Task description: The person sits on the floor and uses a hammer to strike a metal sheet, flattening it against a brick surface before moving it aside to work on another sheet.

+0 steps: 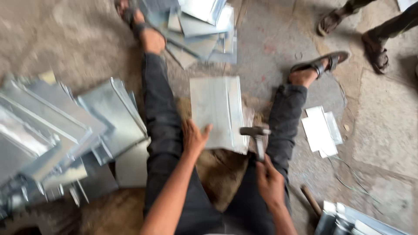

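Hammering sheet metal on the floor, between outstretched legs.
Left hand (pixel 193 138) flat, fingers spread, on shiny folded metal sheet (pixel 220 113), long axis running near to far; right hand (pixel 270 182) gripping hammer (pixel 257 135), head pointing left.

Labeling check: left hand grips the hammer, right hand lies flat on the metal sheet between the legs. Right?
Not quite: the hands are swapped. In the head view the right hand grips the hammer by its handle, and the left hand lies flat on the metal sheet. The sheet does lie between the legs, on the floor.
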